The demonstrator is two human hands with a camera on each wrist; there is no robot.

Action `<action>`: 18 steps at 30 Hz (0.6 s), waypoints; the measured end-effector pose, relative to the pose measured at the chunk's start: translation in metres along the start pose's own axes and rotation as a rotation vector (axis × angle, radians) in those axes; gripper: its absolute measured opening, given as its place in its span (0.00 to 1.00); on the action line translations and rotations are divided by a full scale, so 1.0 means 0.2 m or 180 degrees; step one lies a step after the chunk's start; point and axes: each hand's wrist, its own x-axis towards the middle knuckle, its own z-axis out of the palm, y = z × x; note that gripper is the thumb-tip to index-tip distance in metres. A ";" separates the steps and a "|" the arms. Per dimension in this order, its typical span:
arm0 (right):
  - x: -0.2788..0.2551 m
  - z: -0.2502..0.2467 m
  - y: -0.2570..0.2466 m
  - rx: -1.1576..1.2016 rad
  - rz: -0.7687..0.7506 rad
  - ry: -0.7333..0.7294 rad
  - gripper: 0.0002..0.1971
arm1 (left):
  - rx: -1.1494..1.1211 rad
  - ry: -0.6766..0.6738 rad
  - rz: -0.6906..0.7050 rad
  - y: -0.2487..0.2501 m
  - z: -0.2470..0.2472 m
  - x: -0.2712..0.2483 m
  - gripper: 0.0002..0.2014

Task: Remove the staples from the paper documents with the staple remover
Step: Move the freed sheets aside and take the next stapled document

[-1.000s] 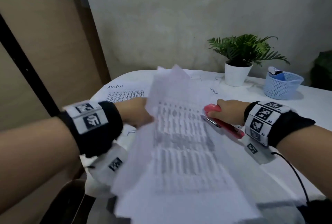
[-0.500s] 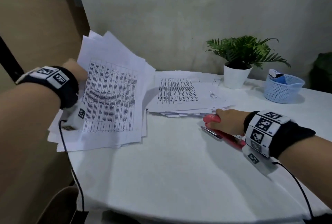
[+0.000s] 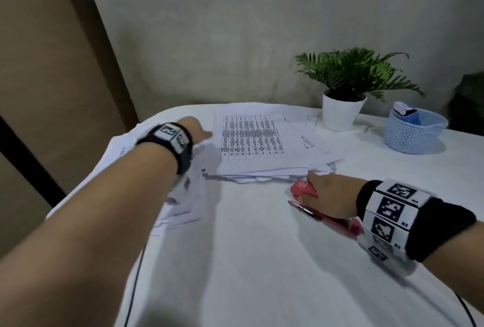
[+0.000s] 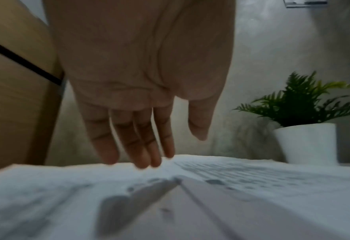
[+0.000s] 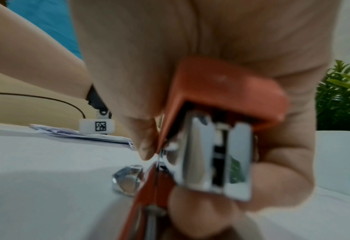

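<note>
A stack of printed paper documents (image 3: 251, 143) lies at the back of the white table (image 3: 248, 248). More sheets (image 3: 180, 211) lie at the left edge under my left forearm. My left hand (image 3: 196, 131) reaches over them with straight fingers (image 4: 141, 146), holding nothing, its fingertips just at the left edge of the back stack (image 4: 252, 175). My right hand (image 3: 330, 195) rests on the table just in front of the stack's right corner. It grips a red staple remover (image 3: 306, 189) with a chrome front (image 5: 215, 159). No staple can be made out.
A potted fern in a white pot (image 3: 341, 112) stands at the back, right of the papers. A light blue mesh basket (image 3: 415, 131) with small items is further right. A wall runs behind the table; a brown panel (image 3: 52, 64) stands at the left.
My left hand has laid its bundle of sheets at the table's left edge, let go, and moved right toward the back stack. The right hand has stayed put with the staple remover.
</note>
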 end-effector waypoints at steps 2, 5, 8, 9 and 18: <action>0.00 0.00 0.00 0.0038 -0.0023 0.0018 0.22 | 0.0128 -0.0316 0.0084 0.12 0.07 0.01 0.30; 0.00 0.01 0.00 0.0100 -0.0052 0.0068 0.21 | 0.0187 -0.0397 -0.0085 0.23 0.13 0.03 0.31; 0.00 0.01 0.00 0.0096 -0.0072 0.0095 0.21 | 0.0576 -0.0333 -0.0097 0.26 0.15 0.05 0.33; 0.00 0.01 0.00 0.0091 -0.0083 0.0095 0.21 | 0.0718 -0.0289 -0.0114 0.27 0.16 0.05 0.34; -0.01 0.00 0.00 0.0032 -0.0136 0.0056 0.19 | -0.0016 -0.0593 -0.0282 0.27 0.11 0.12 0.27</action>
